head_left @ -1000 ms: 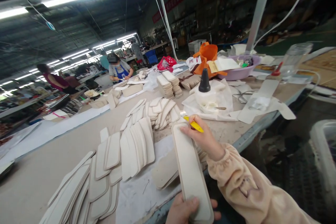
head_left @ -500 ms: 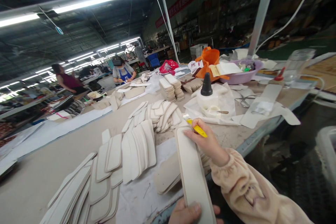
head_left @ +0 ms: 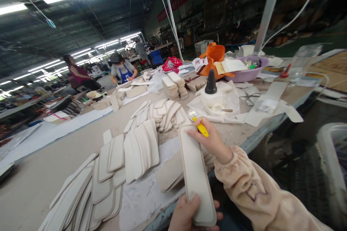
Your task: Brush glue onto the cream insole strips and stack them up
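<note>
A long cream panel (head_left: 197,173) with rounded corners and a beige border slants up in front of me. My left hand (head_left: 187,211) grips its lower end, thumb on the face and fingers behind. At the upper end, my right hand (head_left: 210,135) rests its fingertips on the panel while holding a yellow-handled brush (head_left: 202,129), whose whitish tip points away from me. Beside the panel, a few similar beige pieces (head_left: 171,173) lie on a white sheet. Fanned stacks of cream panels (head_left: 141,149) spread to the left, with more long ones (head_left: 72,187) nearer me.
A white container with a black cone (head_left: 210,83) stands on plastic beyond my right hand. Scissors (head_left: 249,97), a purple basin (head_left: 251,70), an orange bag (head_left: 214,57) and a glass jar (head_left: 305,63) sit further right. A co-worker in a blue apron (head_left: 125,74) works across the table.
The panel has come slightly up and left in view, so its lower end now shows. Both hands keep their hold. The whole view has shifted a little.
</note>
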Tool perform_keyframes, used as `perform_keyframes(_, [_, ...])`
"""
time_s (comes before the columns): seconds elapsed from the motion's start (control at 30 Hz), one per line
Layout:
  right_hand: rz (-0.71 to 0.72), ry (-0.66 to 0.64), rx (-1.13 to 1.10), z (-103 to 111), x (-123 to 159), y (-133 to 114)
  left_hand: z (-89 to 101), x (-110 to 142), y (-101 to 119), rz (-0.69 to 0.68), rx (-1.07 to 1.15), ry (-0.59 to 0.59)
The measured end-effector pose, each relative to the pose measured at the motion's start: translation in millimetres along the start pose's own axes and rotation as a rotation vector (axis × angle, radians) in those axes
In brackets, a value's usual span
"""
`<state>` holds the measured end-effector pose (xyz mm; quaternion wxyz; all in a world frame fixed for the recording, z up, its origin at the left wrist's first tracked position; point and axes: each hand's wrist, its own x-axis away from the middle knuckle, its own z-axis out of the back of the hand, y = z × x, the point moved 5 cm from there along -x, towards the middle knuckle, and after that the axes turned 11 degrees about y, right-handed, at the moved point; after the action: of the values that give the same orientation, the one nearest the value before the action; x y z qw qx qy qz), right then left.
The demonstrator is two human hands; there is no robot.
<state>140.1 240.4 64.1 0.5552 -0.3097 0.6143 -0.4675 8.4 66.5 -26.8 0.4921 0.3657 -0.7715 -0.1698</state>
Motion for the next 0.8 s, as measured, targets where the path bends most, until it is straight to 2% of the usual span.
perform_keyframes(0.1, [0.059, 0.007, 0.107, 1.1, 1.0, 4.2, 7.3, -0.8, -4.5, 0.001, -0.003, 0.042])
perform_keyframes(0.2, [0.051, 0.004, 0.158, 0.2, 2.7, 17.0, 14.9, -0.6, -9.9, 0.007, -0.001, 0.076])
perform_keyframes(0.33, [0.088, -0.074, 0.307, -6.5, 7.2, 37.8, 20.2, -1.7, -15.0, 0.017, 0.012, 0.091])
perform_keyframes(0.47, [0.311, -0.173, 0.539, -16.4, 18.6, 41.4, 24.3, -4.5, -17.1, 0.035, 0.011, 0.118])
perform_keyframes(0.53, [0.436, -0.225, 0.581, -22.5, 29.0, 35.4, 27.7, -6.3, -17.9, 0.039, 0.002, 0.147])
perform_keyframes(0.63, [0.531, -0.351, 0.602, -33.9, 46.3, 28.2, 31.7, -9.5, -18.3, 0.032, 0.010, 0.155])
perform_keyframes(0.7, [0.534, -0.420, 0.620, -40.5, 53.0, 28.4, 33.0, -11.4, -18.0, 0.030, 0.014, 0.140])
perform_keyframes(0.8, [0.467, -0.413, 0.696, -43.5, 49.6, 36.7, 32.8, -12.1, -17.7, 0.041, 0.034, 0.117])
